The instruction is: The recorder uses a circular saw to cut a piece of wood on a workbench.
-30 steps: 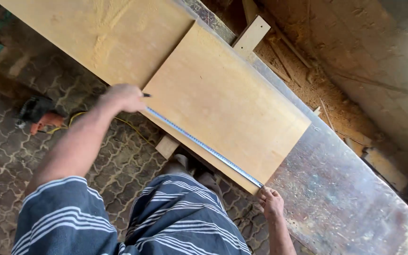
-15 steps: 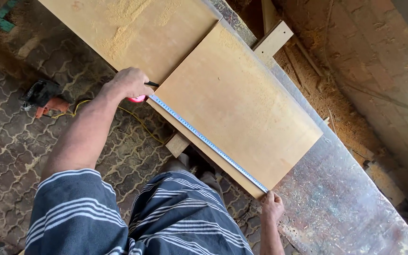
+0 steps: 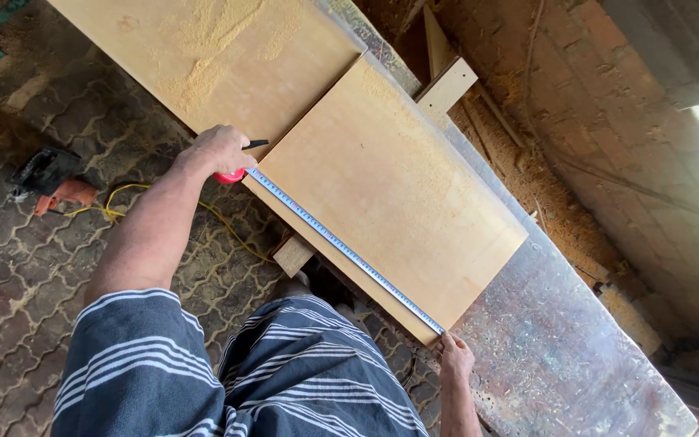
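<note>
A rectangular plywood board [image 3: 390,186] lies on a larger plywood sheet [image 3: 212,57] and the metal-topped bench. A tape measure blade [image 3: 341,247] is stretched along the board's near edge. My left hand [image 3: 218,150] grips the red tape measure case [image 3: 230,176] at the board's left corner, with a dark pencil [image 3: 256,145] sticking out between the fingers. My right hand [image 3: 453,354] pinches the tape's end at the board's right corner.
A power tool [image 3: 46,180] with a yellow cord [image 3: 115,212] lies on the paved floor [image 3: 10,275] at left. A wood offcut [image 3: 446,85] pokes out behind the board. Sawdust covers the bench [image 3: 560,356] and brick wall [image 3: 608,121].
The view has shifted slightly. My left hand has slid a little along the board's edge, and the red case now shows under it. The tape stays stretched between both hands.
</note>
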